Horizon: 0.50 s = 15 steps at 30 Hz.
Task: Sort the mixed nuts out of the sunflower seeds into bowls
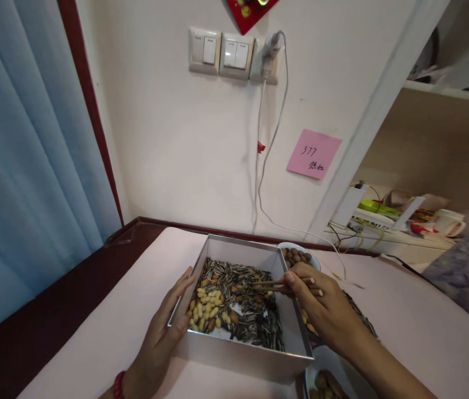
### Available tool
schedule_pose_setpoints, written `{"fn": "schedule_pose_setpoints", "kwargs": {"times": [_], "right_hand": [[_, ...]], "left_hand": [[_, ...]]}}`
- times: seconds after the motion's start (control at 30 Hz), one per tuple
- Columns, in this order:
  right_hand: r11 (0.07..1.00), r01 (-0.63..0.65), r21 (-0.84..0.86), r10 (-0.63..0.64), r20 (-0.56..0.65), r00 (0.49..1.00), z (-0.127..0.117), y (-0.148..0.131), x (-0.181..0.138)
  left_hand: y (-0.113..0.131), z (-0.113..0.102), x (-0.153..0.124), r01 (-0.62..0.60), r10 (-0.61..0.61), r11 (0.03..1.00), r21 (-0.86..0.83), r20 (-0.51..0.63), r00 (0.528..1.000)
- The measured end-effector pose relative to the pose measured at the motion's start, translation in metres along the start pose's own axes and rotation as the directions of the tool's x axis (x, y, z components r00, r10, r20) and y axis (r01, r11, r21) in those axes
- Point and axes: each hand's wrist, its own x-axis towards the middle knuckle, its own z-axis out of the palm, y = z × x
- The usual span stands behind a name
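A square white box (pixel 243 354) sits on the pink table, filled with striped sunflower seeds (pixel 259 316) and pale peanuts (pixel 207 309). My left hand (pixel 163 327) rests flat against the box's left wall, fingers stretched along the rim. My right hand (pixel 326 310) is closed on a pair of wooden chopsticks (pixel 265 285), whose tips reach left over the seeds inside the box. Just beyond that hand stands a white bowl of brown nuts (pixel 299 256).
Another bowl (pixel 321 382) with nuts shows at the bottom edge, and loose seeds (pixel 361 318) lie right of my wrist. A white cable (pixel 276 133) hangs from a wall socket. A cluttered shelf (pixel 392 221) is at right, a blue curtain (pixel 30 155) at left.
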Motion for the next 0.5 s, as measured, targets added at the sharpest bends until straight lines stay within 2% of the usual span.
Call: {"fn": "schedule_pose_setpoints", "kwargs": {"times": [0.3,0.43,0.5], "right_hand": [[1.000,0.006,0.012,-0.006,-0.006,1.000,-0.002,0.005,-0.002],[0.999,0.007,0.046,-0.004,-0.061,0.998,-0.016,-0.009,-0.016],[0.998,0.047,0.031,-0.042,-0.137,0.990,-0.030,-0.014,-0.029]], "left_hand": [[0.001,0.001,0.000,-0.006,0.006,1.000,0.004,-0.002,1.000],[0.000,0.000,0.001,-0.021,0.021,1.000,0.007,-0.006,1.000],[-0.002,-0.001,0.001,-0.021,0.021,1.000,0.002,-0.006,1.000]]}}
